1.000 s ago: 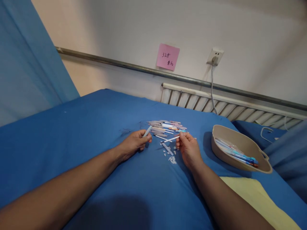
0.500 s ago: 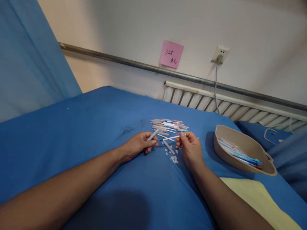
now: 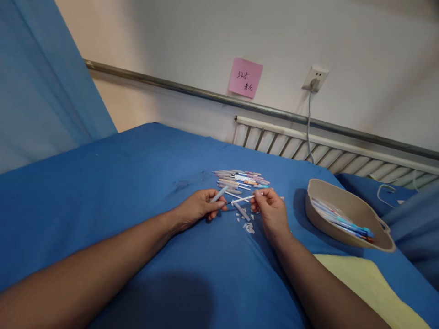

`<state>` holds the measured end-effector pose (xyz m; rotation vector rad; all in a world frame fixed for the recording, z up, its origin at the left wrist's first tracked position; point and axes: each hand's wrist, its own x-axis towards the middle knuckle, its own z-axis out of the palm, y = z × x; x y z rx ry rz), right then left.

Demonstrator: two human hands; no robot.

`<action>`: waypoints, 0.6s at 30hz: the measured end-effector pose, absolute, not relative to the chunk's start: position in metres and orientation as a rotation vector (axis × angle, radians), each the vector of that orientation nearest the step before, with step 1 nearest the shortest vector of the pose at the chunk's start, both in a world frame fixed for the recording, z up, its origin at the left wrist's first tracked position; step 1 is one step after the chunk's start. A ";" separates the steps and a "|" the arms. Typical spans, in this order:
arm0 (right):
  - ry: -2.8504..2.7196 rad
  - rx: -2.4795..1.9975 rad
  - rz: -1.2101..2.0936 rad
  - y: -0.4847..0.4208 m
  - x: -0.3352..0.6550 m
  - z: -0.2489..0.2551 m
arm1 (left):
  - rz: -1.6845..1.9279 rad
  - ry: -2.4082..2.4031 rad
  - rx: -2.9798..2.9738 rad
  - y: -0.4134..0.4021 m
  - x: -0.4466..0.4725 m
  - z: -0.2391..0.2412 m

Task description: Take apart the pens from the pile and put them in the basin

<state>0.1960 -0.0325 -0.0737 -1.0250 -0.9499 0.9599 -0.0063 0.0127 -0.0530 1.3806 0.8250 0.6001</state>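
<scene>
My left hand is closed around a pale grey-blue pen barrel that sticks out past the fingers, tilted up to the right. A thin white pen refill with a dark tip spans the gap between my hands. Its dark end meets the left fingertips, and my right hand pinches the other end between thumb and fingers. Just beneath the refill lies a greyish pen part on the blue cloth, beside small white scraps. Behind the hands is a pile of pens and refills.
A beige basket at the right holds several pens in clear wrapping. Yellow cloth or paper lies in front of it. The blue cloth covers the surface, with a radiator and wall rail behind.
My right fingers have shifted slightly left along the refill, closer to my left hand. The left hand and the barrel are nearly unmoved.
</scene>
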 end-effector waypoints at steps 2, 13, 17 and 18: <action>-0.980 -1.038 0.967 -0.034 0.194 -0.072 | 0.601 0.840 1.381 0.012 -0.005 -0.053; -1.118 -1.105 1.189 -0.037 0.187 -0.075 | 0.655 0.876 1.442 0.013 -0.005 -0.052; -1.174 -1.143 1.206 -0.038 0.185 -0.075 | 0.649 0.892 1.460 0.012 -0.005 -0.053; -1.179 -1.151 1.215 -0.038 0.186 -0.075 | 0.655 0.890 1.456 0.012 -0.004 -0.052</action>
